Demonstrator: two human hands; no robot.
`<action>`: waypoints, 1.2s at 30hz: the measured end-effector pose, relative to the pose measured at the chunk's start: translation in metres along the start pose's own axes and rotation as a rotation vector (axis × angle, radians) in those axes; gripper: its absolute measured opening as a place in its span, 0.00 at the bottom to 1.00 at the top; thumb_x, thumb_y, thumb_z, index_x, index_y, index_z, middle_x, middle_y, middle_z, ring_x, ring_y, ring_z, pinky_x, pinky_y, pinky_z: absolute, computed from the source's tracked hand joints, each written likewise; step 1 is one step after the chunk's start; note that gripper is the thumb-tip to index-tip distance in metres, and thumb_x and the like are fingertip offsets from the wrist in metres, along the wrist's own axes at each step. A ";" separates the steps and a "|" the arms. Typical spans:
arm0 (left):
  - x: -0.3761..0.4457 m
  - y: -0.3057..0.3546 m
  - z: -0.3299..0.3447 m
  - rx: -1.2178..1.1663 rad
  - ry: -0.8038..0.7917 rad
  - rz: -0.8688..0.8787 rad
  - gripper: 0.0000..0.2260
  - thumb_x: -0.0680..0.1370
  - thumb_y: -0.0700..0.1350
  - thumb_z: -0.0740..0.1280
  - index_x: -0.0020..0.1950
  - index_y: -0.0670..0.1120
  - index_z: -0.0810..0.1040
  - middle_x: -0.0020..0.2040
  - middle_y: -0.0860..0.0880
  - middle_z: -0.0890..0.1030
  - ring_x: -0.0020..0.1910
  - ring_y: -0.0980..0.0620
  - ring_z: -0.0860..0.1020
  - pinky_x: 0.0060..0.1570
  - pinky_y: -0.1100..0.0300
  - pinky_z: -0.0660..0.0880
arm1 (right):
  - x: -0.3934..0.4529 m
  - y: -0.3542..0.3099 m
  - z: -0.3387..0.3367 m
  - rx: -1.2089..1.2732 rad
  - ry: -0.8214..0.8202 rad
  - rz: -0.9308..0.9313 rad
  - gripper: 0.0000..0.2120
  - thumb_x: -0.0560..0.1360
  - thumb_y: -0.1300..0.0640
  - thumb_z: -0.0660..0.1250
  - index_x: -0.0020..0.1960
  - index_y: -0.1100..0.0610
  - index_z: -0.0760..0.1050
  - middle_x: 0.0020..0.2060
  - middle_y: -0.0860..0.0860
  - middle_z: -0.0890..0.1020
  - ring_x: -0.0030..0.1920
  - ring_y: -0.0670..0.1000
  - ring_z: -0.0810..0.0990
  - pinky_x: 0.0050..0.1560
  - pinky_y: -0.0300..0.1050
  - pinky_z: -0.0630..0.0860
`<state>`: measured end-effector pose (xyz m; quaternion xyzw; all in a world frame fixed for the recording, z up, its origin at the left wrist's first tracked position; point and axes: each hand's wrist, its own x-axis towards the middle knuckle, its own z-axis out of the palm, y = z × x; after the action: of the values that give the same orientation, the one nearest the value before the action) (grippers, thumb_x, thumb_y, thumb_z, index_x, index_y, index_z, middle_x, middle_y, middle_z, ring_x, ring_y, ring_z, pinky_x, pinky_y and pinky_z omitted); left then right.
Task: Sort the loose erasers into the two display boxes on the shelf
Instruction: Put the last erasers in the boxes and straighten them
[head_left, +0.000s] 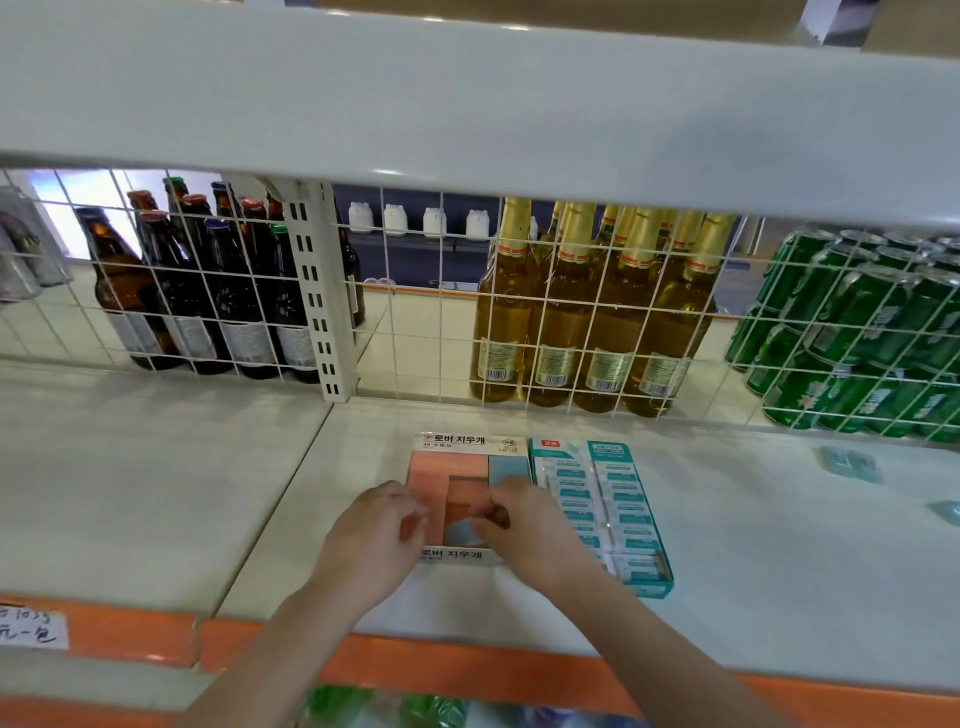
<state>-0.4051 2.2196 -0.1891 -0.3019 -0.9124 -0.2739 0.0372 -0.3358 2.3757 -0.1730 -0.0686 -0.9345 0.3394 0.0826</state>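
The left display box (470, 448), with a white printed header, holds pink and blue erasers. Both hands are over it. My left hand (371, 538) pinches a pink eraser (411, 525) at the box's left side. My right hand (527, 532) has its fingers curled and pinches another pink eraser (461, 508) standing in the box's middle. Touching the first box on its right is the teal display box (647, 525), filled with rows of white-and-teal wrapped erasers. Two loose teal-wrapped erasers lie on the shelf to the right, one (849, 463) further back and one (948, 512) at the frame's edge.
A white wire grid (415, 332) closes the shelf's back, with brown bottles (171, 291), golden bottles (571, 312) and green cans (857, 338) behind it. The upper shelf (467, 104) hangs low overhead. An orange price rail (441, 670) runs along the front edge.
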 end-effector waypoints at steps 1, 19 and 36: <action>0.000 0.000 0.000 0.001 0.001 0.001 0.11 0.78 0.44 0.62 0.57 0.46 0.80 0.57 0.53 0.77 0.57 0.56 0.74 0.53 0.70 0.64 | 0.000 0.000 0.001 -0.037 0.002 -0.030 0.06 0.75 0.60 0.64 0.49 0.59 0.79 0.39 0.46 0.72 0.41 0.45 0.73 0.42 0.31 0.70; 0.000 -0.003 0.004 -0.031 0.013 -0.033 0.10 0.77 0.44 0.64 0.54 0.46 0.81 0.53 0.54 0.77 0.55 0.55 0.75 0.53 0.66 0.68 | 0.005 -0.004 -0.012 -0.164 -0.131 -0.085 0.07 0.75 0.57 0.66 0.51 0.56 0.79 0.41 0.44 0.71 0.42 0.42 0.70 0.45 0.34 0.67; 0.000 -0.002 0.005 -0.035 0.036 -0.036 0.10 0.76 0.43 0.64 0.53 0.45 0.82 0.53 0.53 0.77 0.54 0.54 0.76 0.52 0.65 0.69 | -0.005 -0.005 -0.022 -0.314 -0.239 -0.203 0.12 0.75 0.55 0.65 0.53 0.61 0.79 0.52 0.51 0.74 0.50 0.49 0.72 0.52 0.40 0.69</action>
<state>-0.4055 2.2207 -0.1941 -0.2812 -0.9119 -0.2958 0.0432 -0.3264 2.3845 -0.1542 0.0547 -0.9812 0.1852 -0.0068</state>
